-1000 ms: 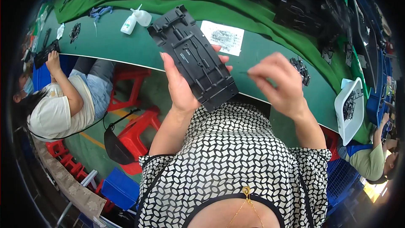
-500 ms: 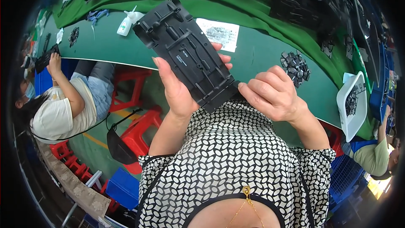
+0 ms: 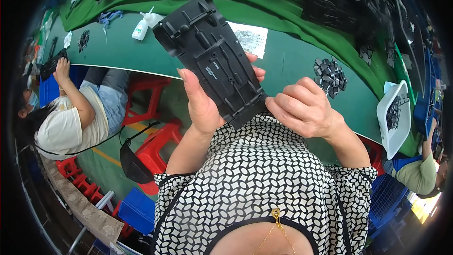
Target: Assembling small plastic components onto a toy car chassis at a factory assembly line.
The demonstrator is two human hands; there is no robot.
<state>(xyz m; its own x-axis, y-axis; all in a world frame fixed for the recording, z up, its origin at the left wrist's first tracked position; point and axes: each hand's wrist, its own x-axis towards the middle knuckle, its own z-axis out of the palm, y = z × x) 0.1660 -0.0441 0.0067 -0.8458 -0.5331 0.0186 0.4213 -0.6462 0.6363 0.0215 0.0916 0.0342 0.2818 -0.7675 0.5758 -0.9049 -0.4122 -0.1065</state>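
Note:
A long black moulded plastic part (image 3: 214,63), with ribs, raised channels and a small white printed patch, is held tilted in front of me above the table's near edge. My left hand (image 3: 204,104) grips it from beneath, thumb along its left side and fingertips showing past its right side. My right hand (image 3: 302,108) is closed at the part's lower right corner, thumb and forefinger pinched against a small dark piece (image 3: 259,99) there. Whether that piece is separate or belongs to the part, I cannot tell.
The green table (image 3: 290,63) bears a pile of small black clips (image 3: 330,76), a printed sheet (image 3: 250,39) and a white squeeze bottle (image 3: 141,28). A white tray (image 3: 394,120) of black pieces sits at right. Black parts lie on green cloth (image 3: 283,12) behind. A co-worker (image 3: 78,113) sits at left, near red stools (image 3: 158,146).
The black plastic part has turned slightly more upright, its top shifting right. My left hand has moved slightly with it, and my right hand stays pinched at the corner.

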